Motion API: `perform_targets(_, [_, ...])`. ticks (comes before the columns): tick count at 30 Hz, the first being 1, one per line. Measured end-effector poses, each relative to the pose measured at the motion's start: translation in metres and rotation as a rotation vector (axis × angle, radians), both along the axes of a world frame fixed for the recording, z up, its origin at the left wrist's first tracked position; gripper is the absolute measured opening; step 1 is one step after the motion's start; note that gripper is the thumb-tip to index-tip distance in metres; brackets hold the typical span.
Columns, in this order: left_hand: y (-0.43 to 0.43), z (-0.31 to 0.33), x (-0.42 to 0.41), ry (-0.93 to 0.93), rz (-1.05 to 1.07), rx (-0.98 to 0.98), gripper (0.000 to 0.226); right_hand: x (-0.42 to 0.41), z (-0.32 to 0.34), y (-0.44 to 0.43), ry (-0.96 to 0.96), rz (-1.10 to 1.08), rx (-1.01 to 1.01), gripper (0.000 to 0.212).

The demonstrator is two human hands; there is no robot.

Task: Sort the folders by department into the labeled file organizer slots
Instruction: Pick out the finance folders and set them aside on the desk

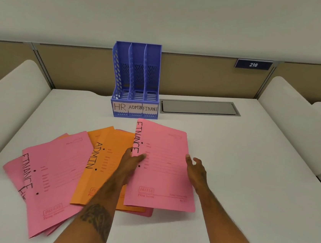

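A blue file organizer stands at the back of the white desk, its three empty slots labeled HR, ADMIN and FINANCE. In front of it lie fanned folders: a pink folder marked FINANCE on the right, an orange folder marked ADMIN in the middle, another pink FINANCE folder on the left with more pink ones beneath. My left hand grips the left edge of the right pink FINANCE folder, thumb on top. My right hand touches its right edge, fingers spread.
A grey cable hatch is set into the desk right of the organizer. Tan partition panels run behind, with a blue plate reading 216. Curved white dividers flank the desk on both sides.
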State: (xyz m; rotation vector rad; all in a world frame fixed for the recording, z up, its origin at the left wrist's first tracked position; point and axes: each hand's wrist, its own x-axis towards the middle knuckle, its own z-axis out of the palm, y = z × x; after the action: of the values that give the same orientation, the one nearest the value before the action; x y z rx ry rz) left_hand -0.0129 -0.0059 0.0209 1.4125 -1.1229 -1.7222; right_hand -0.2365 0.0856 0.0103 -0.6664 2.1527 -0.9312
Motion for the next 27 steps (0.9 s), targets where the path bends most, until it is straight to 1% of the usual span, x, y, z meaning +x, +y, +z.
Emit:
perform_targets(3, [-0.007,0.015,0.01,0.088,0.011,-0.026,0.037,-0.007,0.018,-0.013,-0.085,0.011,-0.078,0.072])
perform_targets(6, [-0.013,0.034,0.02,0.144,0.028,-0.062,0.031,-0.008,0.035,-0.024,-0.302,0.077,-0.201,0.074])
perform_targets(9, [-0.018,0.053,0.033,0.167,0.036,-0.11,0.03,-0.006,0.054,-0.035,-0.527,0.187,-0.283,0.061])
perform_targets(12, [-0.024,0.069,0.047,0.16,0.055,-0.149,0.034,0.003,0.073,-0.045,-0.646,0.276,-0.347,0.046])
perform_targets(14, [-0.027,0.077,0.055,0.152,0.071,-0.157,0.037,0.01,0.083,-0.051,-0.675,0.317,-0.388,0.041])
perform_targets(18, [-0.027,0.092,0.077,0.156,0.105,-0.192,0.04,0.03,0.101,-0.06,-0.627,0.369,-0.434,0.035])
perform_targets(20, [-0.023,0.096,0.09,0.15,0.094,-0.208,0.046,0.04,0.105,-0.064,-0.613,0.387,-0.441,0.034])
perform_targets(21, [-0.02,0.098,0.097,0.131,0.097,-0.21,0.052,0.044,0.106,-0.066,-0.609,0.392,-0.444,0.034])
perform_targets(23, [-0.016,0.099,0.115,0.074,0.168,-0.176,0.058,0.053,0.108,-0.071,-0.6,0.405,-0.449,0.034])
perform_targets(25, [-0.014,0.093,0.14,0.029,0.268,-0.128,0.057,0.064,0.108,-0.077,-0.604,0.419,-0.453,0.036])
perform_targets(27, [-0.012,0.082,0.169,-0.071,0.338,-0.114,0.059,0.076,0.107,-0.084,-0.611,0.428,-0.457,0.038])
